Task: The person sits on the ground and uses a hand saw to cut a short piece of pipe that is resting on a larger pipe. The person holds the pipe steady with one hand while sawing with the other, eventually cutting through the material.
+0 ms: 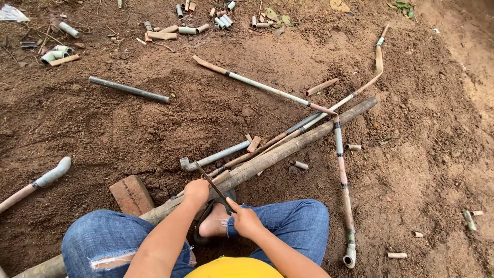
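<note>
ground: bare brown dirt (154,118); red brick (131,194); dry leaves (278,16); light: even daylight

Thin dark saw blade (212,186), slanting from upper left down to lower right, gripped at its two ends between left hand (197,191) and right hand (245,220), laid across thick muddy pipe (267,158). Long, round, brown-caked, lying on bare soil, running diagonally from lower left beside the knee up to the right, one end open.
</note>
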